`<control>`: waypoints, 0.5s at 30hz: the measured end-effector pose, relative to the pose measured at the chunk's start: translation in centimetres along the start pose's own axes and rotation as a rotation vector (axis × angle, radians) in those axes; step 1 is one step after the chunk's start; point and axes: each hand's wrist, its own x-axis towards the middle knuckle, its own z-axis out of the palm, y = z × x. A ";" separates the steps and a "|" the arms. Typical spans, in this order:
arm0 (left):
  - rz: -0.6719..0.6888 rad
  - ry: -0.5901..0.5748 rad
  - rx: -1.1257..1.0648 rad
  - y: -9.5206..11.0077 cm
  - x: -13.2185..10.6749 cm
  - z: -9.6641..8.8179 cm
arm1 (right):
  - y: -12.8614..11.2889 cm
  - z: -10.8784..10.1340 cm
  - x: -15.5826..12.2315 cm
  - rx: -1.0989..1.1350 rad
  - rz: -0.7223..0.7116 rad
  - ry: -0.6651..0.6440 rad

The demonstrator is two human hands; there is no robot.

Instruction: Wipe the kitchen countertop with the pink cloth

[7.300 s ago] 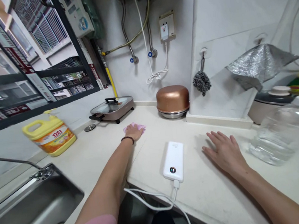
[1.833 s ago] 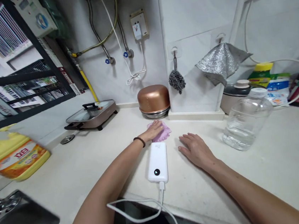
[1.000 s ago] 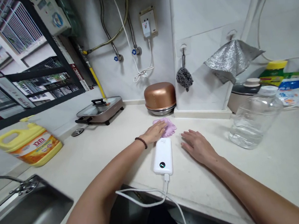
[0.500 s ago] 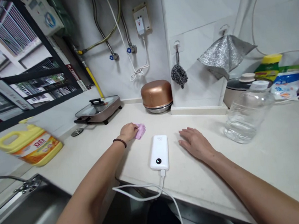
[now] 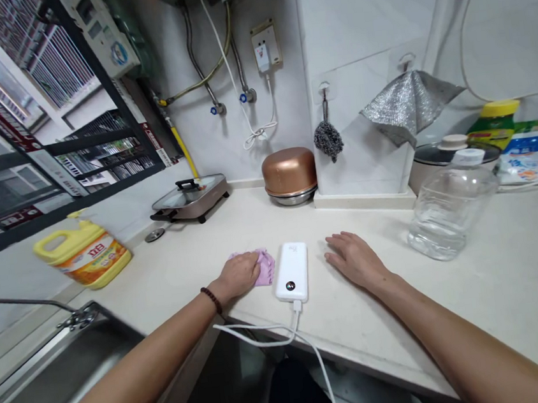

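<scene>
My left hand (image 5: 238,275) presses down on a pink cloth (image 5: 265,269), its fingers closed over the fabric on the pale countertop. Just to the right of the cloth lies a white power bank (image 5: 291,263) with a small round display. A white cable (image 5: 295,324) is plugged into its near end and hangs over the counter's front edge. My right hand (image 5: 354,258) rests palm down on the counter to the right of the power bank, fingers stretched out and holding nothing.
A water bottle (image 5: 438,235) stands at the right. Yellow detergent jug (image 5: 93,257) and steel sink (image 5: 75,369) are on the left. Toward the back sit an electric pan (image 5: 192,200), a copper-coloured pot (image 5: 290,172) and a sink plug (image 5: 154,234). A scrubber (image 5: 328,139) hangs on the wall.
My left hand has drawn the pink cloth nearer, toward the counter's front edge and beside the power bank. My right hand stays in place. The view has shifted slightly.
</scene>
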 end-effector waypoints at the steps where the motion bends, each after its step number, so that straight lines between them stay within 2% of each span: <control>1: 0.007 -0.018 0.002 0.1 -0.8 -0.1 | 0.0 0.0 0.0 0.002 -0.005 0.000; 4: -0.027 -0.059 0.010 0.1 -2.0 -0.1 | 0.0 0.2 -0.1 0.002 -0.031 -0.010; 7: -0.099 -0.073 0.037 -0.3 -1.1 0.1 | -0.3 0.4 0.0 0.002 -0.044 -0.031; 12: -0.268 -0.087 0.064 -0.9 4.5 0.5 | -0.5 0.4 0.0 -0.001 -0.036 -0.032; 15: -0.317 -0.093 0.051 -0.9 7.7 0.4 | -0.3 0.2 -0.1 -0.003 -0.023 -0.028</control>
